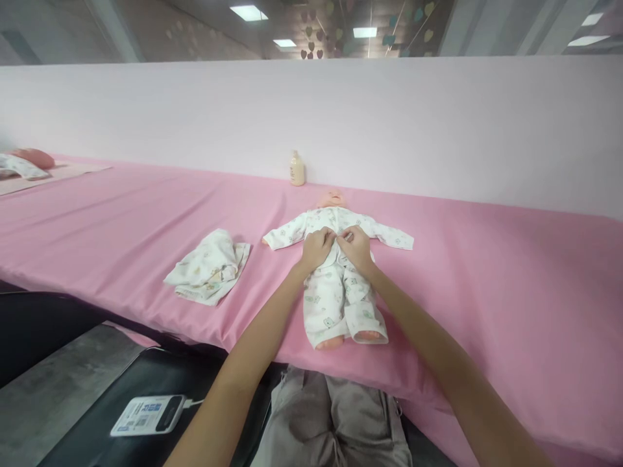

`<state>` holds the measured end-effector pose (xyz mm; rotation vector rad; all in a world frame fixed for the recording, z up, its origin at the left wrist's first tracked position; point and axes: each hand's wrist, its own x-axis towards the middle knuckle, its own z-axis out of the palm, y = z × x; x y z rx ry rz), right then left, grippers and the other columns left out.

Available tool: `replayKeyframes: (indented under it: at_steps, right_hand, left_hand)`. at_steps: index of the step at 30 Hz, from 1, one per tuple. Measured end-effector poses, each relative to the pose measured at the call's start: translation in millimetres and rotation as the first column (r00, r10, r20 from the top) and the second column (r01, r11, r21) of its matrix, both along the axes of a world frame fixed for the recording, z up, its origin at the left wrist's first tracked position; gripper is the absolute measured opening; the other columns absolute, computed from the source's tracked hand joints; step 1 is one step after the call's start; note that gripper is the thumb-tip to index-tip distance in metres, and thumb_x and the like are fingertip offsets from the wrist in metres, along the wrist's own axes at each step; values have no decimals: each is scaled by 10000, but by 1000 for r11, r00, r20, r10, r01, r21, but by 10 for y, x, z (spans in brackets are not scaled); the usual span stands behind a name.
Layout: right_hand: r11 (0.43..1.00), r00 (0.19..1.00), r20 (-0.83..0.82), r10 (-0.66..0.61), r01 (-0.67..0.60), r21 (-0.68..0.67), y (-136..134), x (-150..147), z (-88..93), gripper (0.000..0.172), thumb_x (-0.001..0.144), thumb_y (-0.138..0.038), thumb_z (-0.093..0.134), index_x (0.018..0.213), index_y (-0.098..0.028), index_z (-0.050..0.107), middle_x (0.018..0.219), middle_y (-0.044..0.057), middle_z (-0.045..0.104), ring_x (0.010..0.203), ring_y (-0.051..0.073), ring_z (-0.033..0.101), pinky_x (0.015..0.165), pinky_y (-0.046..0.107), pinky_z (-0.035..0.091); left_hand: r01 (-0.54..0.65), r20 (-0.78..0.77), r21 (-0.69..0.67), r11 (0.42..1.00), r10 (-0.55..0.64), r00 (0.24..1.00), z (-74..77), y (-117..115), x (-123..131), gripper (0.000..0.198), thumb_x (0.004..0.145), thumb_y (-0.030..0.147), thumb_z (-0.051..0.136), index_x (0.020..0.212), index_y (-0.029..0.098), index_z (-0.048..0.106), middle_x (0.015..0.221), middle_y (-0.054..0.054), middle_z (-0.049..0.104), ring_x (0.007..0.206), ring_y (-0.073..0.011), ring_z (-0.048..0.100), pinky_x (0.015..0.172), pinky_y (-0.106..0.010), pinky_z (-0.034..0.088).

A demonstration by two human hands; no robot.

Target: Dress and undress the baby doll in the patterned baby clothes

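Head view: left hand point(317, 248) and right hand point(357, 248), pinched nearly closed on printed top point(324, 219).

Room right of doll point(331, 275), obstacles — cloth point(209, 269) left, bottle point(296, 171) beyond

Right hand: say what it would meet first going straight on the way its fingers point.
Most likely the left hand: the right hand points toward it across the front of the white printed top, though depth between them is hard to judge.
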<state>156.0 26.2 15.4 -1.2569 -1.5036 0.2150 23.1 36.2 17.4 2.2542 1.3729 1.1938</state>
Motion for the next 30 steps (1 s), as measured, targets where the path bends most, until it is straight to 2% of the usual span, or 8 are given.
replayKeyframes:
  at_steps: [8,14,20,22,25,27,29,30]
  right_hand:
    - [995,996,-28,88,-86,58,-23,13,-5,119,719,-237,547,618,-191,591,733,16,615,560,120,486,615,276,422]
    - [1000,997,70,15,-15,-6,-35,-14,26,185,770,-304,538,625,-189,548,673,4,566,607,132,491,624,268,388]
    - [982,997,13,79,-76,-171,8,1,77,221,789,-326,538,615,-192,518,611,-24,538,591,122,479,591,251,348]
    - [949,980,-110,166,-189,-254,37,67,140,195,774,-320,560,632,-188,539,596,-24,536,564,116,481,561,242,356]
    - [802,881,-371,295,-439,-404,92,290,264,176,747,-328,603,664,-184,546,529,-28,494,470,109,454,448,225,331]
    - [736,810,-510,288,-529,-423,130,530,319,151,731,-306,625,703,-173,561,573,-4,539,488,115,493,438,225,365]
    - [819,832,-533,154,-410,-402,158,815,314,104,721,-245,625,730,-149,586,651,30,589,566,127,549,514,241,443]
    - [884,863,-504,26,-255,-391,166,959,286,71,719,-209,605,714,-140,586,648,38,587,582,134,559,546,256,463]
  left_hand:
    - [66,134,-25,998,-62,989,-10,-14,-34,272,885,383,431,861,185,617,603,26,530,592,-131,491,590,-248,346]
    - [87,97,-24,996,-84,992,0,-30,-48,182,801,261,504,901,198,643,518,59,382,537,-119,397,591,-246,340]
    - [17,45,152,988,-24,999,7,-19,-46,282,741,348,641,989,215,653,829,-10,607,806,-171,512,805,-306,390]
    - [31,65,131,991,-40,997,9,-11,-51,231,761,320,624,965,218,657,841,-8,646,790,-169,517,807,-313,394]
    - [99,164,64,993,-108,980,0,22,-52,197,763,241,602,952,222,653,798,10,668,705,-141,506,762,-293,410]
    - [130,365,-23,991,-113,924,-27,84,-71,221,745,213,605,963,210,637,770,11,649,654,-120,501,702,-265,423]
    - [57,641,-141,988,47,766,-68,183,-143,238,751,211,582,988,191,603,775,3,616,639,-110,514,652,-247,432]
    - [-12,743,-183,983,146,653,-89,239,-204,238,771,212,548,1006,182,577,800,-8,601,657,-112,528,648,-247,436]
